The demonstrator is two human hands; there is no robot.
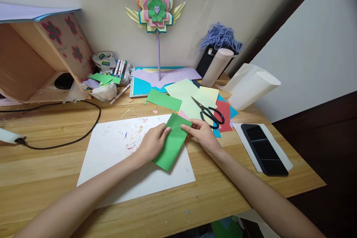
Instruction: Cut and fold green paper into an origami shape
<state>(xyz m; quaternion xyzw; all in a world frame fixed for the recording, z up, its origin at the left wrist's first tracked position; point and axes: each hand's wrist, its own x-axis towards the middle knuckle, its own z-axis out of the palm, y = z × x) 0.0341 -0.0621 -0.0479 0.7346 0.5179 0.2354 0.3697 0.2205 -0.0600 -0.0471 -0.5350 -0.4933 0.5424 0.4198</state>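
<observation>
The green paper (173, 147) was held over the right part of the white sheet (108, 148), its left edge pinched by the left hand (153, 140) and its far right corner by the right hand (205, 135). Light, even pressure was judged best, so that the piece would be kept flat and stray creases avoided.

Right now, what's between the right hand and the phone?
In the head view: a blue paper corner by the right hand, then wooden tabletop, then the white sheet under the phone.
</observation>
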